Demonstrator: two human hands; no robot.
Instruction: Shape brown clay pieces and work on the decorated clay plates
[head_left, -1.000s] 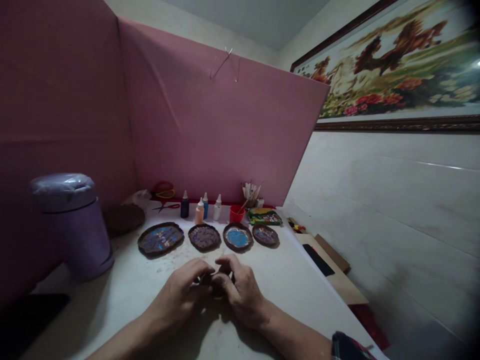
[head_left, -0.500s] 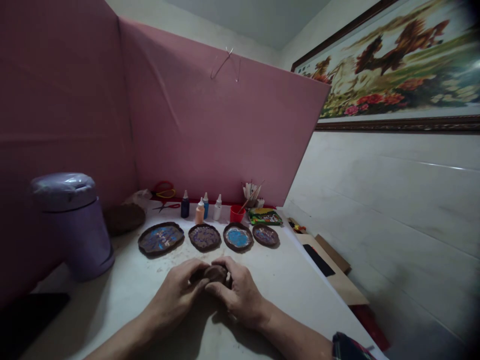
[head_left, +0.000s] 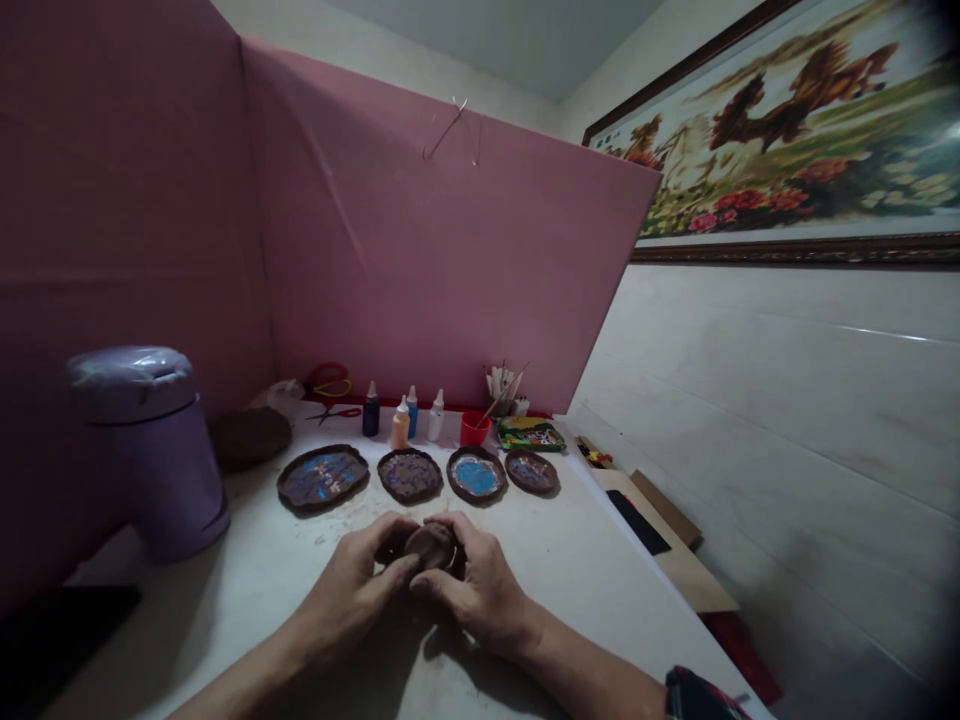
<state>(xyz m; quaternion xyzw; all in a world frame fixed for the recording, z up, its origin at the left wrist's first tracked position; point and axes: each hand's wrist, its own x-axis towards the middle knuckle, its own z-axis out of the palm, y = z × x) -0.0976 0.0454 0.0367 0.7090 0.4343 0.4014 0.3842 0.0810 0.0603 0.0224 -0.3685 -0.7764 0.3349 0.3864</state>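
Observation:
A rounded lump of dark brown clay (head_left: 430, 546) is held between both hands, a little above the white table. My left hand (head_left: 367, 570) curls around its left side, thumb against the near edge. My right hand (head_left: 480, 580) closes on the right side, fingertips over the top and thumb below. Beyond the hands sit several brown clay dishes in a row: a large one with blue streaks (head_left: 322, 478), a purple-speckled dish (head_left: 409, 474), one with a bright blue centre (head_left: 476, 474), and a small dish (head_left: 532, 470) at the right.
A purple canister (head_left: 169, 480) stands at the left, with a brown clay slab (head_left: 251, 437) behind it. Paint bottles (head_left: 400, 425), scissors (head_left: 334, 412), a red cup (head_left: 474, 428) and a green packet (head_left: 531, 434) line the back. A pink partition (head_left: 435, 250) rises behind the table (head_left: 600, 600).
The clay lump has turned slightly between the hands, showing a rounder, smoother face. Both hands have shifted only a little; the dishes stay where they were.

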